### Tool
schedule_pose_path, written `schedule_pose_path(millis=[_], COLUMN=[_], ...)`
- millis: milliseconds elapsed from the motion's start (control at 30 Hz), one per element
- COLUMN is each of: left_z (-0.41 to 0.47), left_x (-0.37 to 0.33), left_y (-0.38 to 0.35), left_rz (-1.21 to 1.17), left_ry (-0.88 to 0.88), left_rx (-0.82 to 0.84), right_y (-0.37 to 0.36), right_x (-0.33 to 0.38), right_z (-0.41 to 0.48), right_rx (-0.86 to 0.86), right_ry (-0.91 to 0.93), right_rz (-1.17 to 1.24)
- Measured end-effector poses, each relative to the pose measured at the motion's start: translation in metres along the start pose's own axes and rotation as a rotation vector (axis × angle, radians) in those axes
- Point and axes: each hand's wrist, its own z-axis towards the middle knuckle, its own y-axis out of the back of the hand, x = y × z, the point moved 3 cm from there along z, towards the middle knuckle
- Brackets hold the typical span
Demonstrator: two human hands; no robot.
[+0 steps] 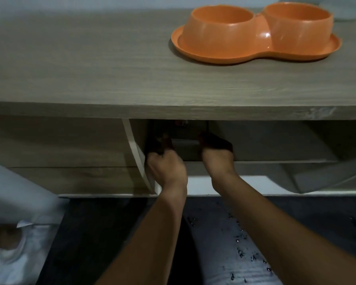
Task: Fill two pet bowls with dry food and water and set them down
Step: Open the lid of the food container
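Observation:
An orange double pet bowl (255, 36), two cups joined on one base, stands on the wooden counter (90, 68) at the upper right; I cannot see inside the cups. Below the counter edge, both hands reach into an open cabinet (265, 140). My left hand (165, 168) is clenched around something dark just inside the opening. My right hand (218, 159) reaches in beside it, its fingers lost in shadow. A grey box-like shape (186, 148) lies between the two hands; what it is stays unclear.
A white-edged cabinet door (135, 157) stands open left of my left hand, and another door (327, 177) swings out at the right. The dark floor (245, 243) carries scattered droplets. White fabric (19, 212) fills the lower left. A pale object (347, 11) sits behind the bowl.

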Motion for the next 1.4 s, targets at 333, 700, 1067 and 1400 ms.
schedule_pose_path(millis=[333,700,1067,1400], left_z=[-0.053,-0.191,-0.088,0.06], left_x=[0.002,-0.137,-0.293,-0.311], left_y=[0.043,0.167,0.165,0.11], left_rz=[-0.047,0.092,0.182,0.267], left_ry=[0.093,0.232,0.041,0.095], left_rx=[0.283,0.451,0.557,0.745], right_y=[0.078,0.18,0.108,-0.019], right_x=[-0.011,0.138,0.288,0.281], right_z=[-0.067,-0.216,-0.175,-0.087], right_rx=[-0.013,0.298,0.282,0.131], right_ry=[-0.092,-0.167,-0.09,-0.646], right_rz=[0.183,0.148,0.132,0.555])
